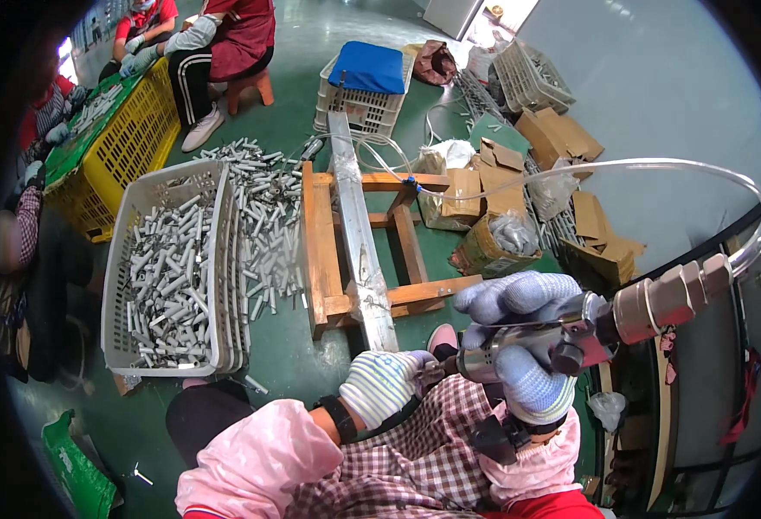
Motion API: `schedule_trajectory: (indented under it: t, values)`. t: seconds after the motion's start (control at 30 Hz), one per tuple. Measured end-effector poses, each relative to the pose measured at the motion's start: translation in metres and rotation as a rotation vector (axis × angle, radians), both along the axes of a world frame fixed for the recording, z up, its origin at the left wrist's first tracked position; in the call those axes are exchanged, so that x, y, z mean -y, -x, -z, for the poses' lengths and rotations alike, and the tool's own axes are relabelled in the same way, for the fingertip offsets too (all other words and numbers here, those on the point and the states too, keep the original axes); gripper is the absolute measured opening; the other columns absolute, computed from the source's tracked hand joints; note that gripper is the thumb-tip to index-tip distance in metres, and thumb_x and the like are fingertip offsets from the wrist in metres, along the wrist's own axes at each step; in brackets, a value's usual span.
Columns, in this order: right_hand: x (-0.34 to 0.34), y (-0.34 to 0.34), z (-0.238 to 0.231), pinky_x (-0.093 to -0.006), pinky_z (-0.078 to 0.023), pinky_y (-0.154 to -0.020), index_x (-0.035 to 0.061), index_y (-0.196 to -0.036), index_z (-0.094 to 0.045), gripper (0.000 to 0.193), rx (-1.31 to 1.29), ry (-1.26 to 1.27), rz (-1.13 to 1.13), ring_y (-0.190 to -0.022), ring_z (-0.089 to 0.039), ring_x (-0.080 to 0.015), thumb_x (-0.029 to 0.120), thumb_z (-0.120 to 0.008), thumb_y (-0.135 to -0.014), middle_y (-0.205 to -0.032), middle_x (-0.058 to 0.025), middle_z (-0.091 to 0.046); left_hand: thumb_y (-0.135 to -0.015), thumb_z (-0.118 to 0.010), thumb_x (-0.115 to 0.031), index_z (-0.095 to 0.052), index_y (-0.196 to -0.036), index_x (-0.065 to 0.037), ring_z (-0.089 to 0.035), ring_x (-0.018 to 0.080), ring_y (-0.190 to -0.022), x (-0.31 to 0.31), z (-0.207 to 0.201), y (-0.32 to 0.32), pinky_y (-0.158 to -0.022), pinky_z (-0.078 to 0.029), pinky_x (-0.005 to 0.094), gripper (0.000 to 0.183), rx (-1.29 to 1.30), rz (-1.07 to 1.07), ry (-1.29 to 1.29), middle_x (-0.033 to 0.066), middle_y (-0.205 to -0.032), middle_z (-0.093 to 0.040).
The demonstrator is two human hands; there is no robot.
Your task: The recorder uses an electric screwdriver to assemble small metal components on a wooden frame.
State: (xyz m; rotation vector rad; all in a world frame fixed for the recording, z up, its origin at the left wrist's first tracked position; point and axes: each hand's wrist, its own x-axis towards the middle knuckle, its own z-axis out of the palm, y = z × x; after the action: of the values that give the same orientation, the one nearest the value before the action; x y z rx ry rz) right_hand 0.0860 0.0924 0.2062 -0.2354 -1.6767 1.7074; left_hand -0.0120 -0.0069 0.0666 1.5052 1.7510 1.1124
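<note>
My right hand point(532, 385), in a blue-grey knit glove, is wrapped round a metal air tool point(590, 327) held sideways above my lap. Its nose points left, and a clear hose point(657, 163) runs from its fitted rear end. My left hand point(378, 389), in a striped white glove, is closed at the tool's nose, fingers pinched by a small dark metal part point(433, 372); what they grip is mostly hidden. Just beyond the left hand lies the near end of a long metal bar point(359, 238), resting across a wooden frame point(320, 246).
Left of the frame, a grey crate point(216, 285) holds many small grey cylinders, with more heaped on the floor point(268, 233). Farther back stand a blue-topped crate point(367, 69) and cardboard boxes point(558, 138). Other people work at a yellow crate point(138, 130).
</note>
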Motion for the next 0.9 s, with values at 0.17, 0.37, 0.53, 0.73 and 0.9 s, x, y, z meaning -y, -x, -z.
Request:
schedule_trajectory:
  t: [0.17,0.37,0.53,0.73,0.9]
  values:
    - [-0.005,-0.002,0.007,-0.0319,-0.053,-0.072,0.0042,-0.112,-0.047,0.044,-0.049,-0.031,-0.047,-0.086,-0.062,-0.0213,0.002,-0.070,-0.074,-0.088,-0.0105,-0.059,-0.076,-0.060,-0.018,-0.066,-0.100,-0.011,-0.064,0.0337,-0.079,0.000,0.006,0.001,-0.070,-0.052,0.0390,0.026,-0.020,-0.013,-0.079,0.0161,-0.086,-0.066]
    - [-0.001,-0.005,0.007,-0.0301,-0.054,-0.071,0.0006,-0.104,-0.046,0.037,-0.032,-0.112,-0.006,-0.075,-0.064,-0.0167,-0.008,-0.065,-0.073,-0.083,-0.0088,-0.062,-0.072,-0.063,-0.018,-0.066,-0.100,-0.009,-0.065,0.0338,-0.078,0.000,-0.007,0.004,-0.068,-0.052,0.0391,0.030,-0.049,0.036,0.015,0.0153,-0.084,-0.066]
    - [0.003,-0.005,0.006,-0.0309,-0.053,-0.077,0.0001,-0.104,-0.046,0.037,-0.056,-0.052,-0.099,-0.081,-0.063,-0.0166,-0.008,-0.065,-0.073,-0.088,-0.0099,-0.062,-0.076,-0.061,-0.020,-0.065,-0.095,-0.008,-0.064,0.0339,-0.075,0.003,0.004,0.003,-0.064,-0.052,0.0393,0.023,-0.132,-0.006,-0.081,0.0158,-0.080,-0.065]
    - [-0.001,-0.010,0.005,-0.0348,-0.052,-0.084,0.0020,-0.113,-0.045,0.048,-0.052,-0.050,-0.041,-0.090,-0.061,-0.0195,0.000,-0.071,-0.072,-0.096,-0.0106,-0.059,-0.080,-0.059,-0.020,-0.065,-0.093,-0.009,-0.064,0.0330,-0.072,-0.002,0.011,-0.002,-0.063,-0.051,0.0385,0.018,-0.115,-0.006,-0.068,0.0150,-0.078,-0.065]
    - [0.008,0.000,0.005,-0.0302,-0.054,-0.075,0.0016,-0.108,-0.045,0.041,-0.082,-0.005,-0.037,-0.081,-0.063,-0.0182,-0.003,-0.068,-0.073,-0.090,-0.0100,-0.060,-0.080,-0.060,-0.015,-0.065,-0.095,-0.008,-0.065,0.0327,-0.074,-0.001,0.000,0.001,-0.065,-0.052,0.0367,0.017,-0.038,0.006,-0.073,0.0139,-0.080,-0.066]
